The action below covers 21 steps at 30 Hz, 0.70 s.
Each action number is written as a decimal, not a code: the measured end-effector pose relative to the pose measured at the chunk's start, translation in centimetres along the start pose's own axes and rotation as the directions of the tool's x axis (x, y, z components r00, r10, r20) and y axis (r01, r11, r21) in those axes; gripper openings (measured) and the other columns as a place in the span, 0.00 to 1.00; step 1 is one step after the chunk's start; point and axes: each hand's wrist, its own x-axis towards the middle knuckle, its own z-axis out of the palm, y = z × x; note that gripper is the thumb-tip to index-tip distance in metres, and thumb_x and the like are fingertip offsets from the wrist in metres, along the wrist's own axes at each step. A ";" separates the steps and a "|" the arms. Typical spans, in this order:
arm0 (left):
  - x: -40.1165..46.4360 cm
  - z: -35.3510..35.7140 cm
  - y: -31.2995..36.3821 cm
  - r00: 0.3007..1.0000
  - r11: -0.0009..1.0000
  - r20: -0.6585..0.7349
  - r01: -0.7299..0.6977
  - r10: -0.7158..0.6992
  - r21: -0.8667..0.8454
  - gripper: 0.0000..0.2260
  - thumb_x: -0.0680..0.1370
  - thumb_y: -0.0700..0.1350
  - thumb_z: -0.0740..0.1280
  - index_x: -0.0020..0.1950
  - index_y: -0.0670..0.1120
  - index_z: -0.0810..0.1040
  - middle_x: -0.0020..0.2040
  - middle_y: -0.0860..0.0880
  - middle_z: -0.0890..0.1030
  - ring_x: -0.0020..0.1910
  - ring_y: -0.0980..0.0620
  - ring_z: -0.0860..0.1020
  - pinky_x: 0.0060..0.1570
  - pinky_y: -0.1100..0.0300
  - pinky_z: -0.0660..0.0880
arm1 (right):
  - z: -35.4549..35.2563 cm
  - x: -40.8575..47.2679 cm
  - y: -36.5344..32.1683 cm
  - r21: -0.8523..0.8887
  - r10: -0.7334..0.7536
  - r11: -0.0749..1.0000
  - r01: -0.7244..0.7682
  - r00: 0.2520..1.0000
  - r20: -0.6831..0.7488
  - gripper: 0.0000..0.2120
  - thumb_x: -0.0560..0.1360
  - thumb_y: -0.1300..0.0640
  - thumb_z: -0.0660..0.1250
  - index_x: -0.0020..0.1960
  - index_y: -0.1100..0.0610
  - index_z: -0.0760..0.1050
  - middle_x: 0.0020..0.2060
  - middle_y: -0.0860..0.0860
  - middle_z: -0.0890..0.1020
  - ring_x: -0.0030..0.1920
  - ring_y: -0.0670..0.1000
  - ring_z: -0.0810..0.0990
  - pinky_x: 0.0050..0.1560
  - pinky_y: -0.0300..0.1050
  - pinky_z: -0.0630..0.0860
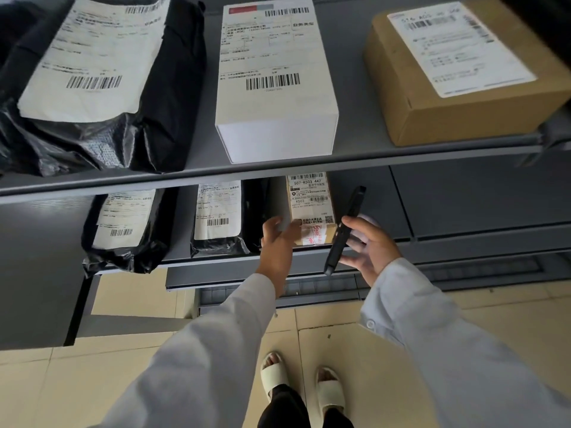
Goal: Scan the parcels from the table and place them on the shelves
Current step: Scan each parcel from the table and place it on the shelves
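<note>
One parcel in hand: small brown box (310,208), set on the lower shelf (216,261), just right of the black mailer (219,217).
Long axis: front-to-back, near end at the shelf lip.
Left hand (278,239): fingers (289,231) laid loosely spread on the box's near-left corner; nearer hand.
Right hand (367,245): scanner (344,230) gripped, just right of the box, not touching it.
Next move (judged): box pushed straight back.
</note>
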 end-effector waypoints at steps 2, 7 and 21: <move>-1.6 -0.2 0.6 1.000 1.000 -0.022 0.018 -0.018 -0.024 0.21 0.78 0.53 0.68 0.68 0.55 0.65 0.65 0.47 0.73 0.62 0.45 0.74 0.69 0.44 0.68 | -0.4 -1.3 -0.5 0.007 -0.005 1.000 0.005 1.000 -0.013 0.11 0.74 0.56 0.71 0.56 0.51 0.77 0.51 0.53 0.83 0.59 0.58 0.80 0.61 0.67 0.76; -9.2 -0.5 1.2 0.995 0.984 -0.064 0.068 -0.080 -0.163 0.16 0.80 0.53 0.66 0.66 0.53 0.70 0.56 0.47 0.76 0.56 0.46 0.78 0.62 0.49 0.75 | -2.1 -7.8 -0.5 0.078 0.014 0.997 -0.014 1.000 -0.004 0.25 0.65 0.53 0.73 0.61 0.53 0.76 0.53 0.55 0.81 0.56 0.57 0.81 0.60 0.64 0.76; -25.6 -5.6 -3.1 0.991 0.985 -0.082 0.096 -0.109 -0.143 0.08 0.80 0.43 0.67 0.58 0.48 0.79 0.56 0.41 0.82 0.55 0.42 0.82 0.58 0.46 0.79 | -1.3 -20.6 4.7 0.082 0.168 0.979 -0.188 0.964 0.207 0.35 0.60 0.49 0.81 0.63 0.63 0.77 0.49 0.59 0.82 0.48 0.59 0.82 0.43 0.56 0.82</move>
